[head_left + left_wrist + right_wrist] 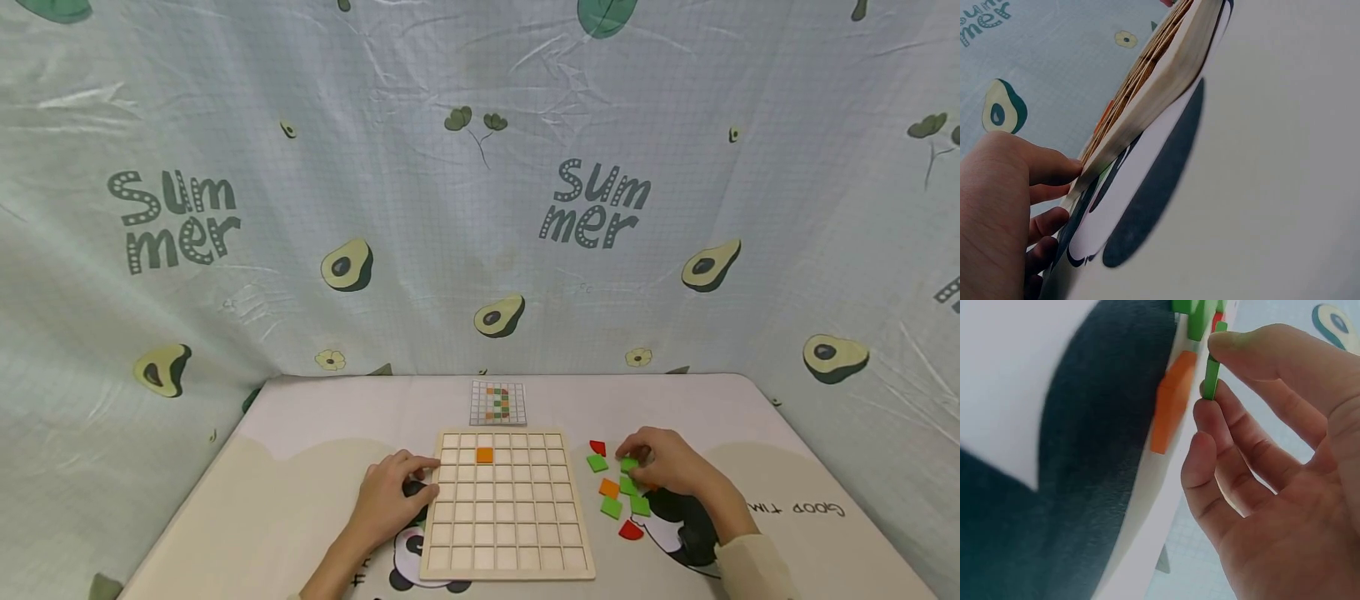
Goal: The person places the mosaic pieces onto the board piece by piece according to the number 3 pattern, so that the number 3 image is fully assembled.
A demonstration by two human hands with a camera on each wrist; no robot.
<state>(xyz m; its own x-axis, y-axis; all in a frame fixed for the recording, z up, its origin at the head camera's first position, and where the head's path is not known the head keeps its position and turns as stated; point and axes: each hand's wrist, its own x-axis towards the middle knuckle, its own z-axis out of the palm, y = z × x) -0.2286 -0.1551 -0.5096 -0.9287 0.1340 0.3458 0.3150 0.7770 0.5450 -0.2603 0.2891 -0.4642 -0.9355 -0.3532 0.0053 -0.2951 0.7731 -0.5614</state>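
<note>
A wooden grid board (507, 578) lies on the table, with one orange square tile (485, 455) in its upper rows. My left hand (392, 500) rests at the board's left side, thumb and index fingertips against the frame edge (1147, 103). To the right of the board, my right hand (667, 460) pinches a green square tile (1211, 378) between thumb and fingers, just above the loose pieces. Around it lie several green tiles (611, 507), an orange tile (609, 488) and red rounded pieces (631, 530). Another orange tile (1174, 403) sits beneath the right hand.
Behind the board lies a small printed grid card (498, 403) with a pattern of coloured cells. The tablecloth (300, 475) carries panda drawings and lettering. A curtain (420, 208) with avocado prints hangs along the table's back edge and sides.
</note>
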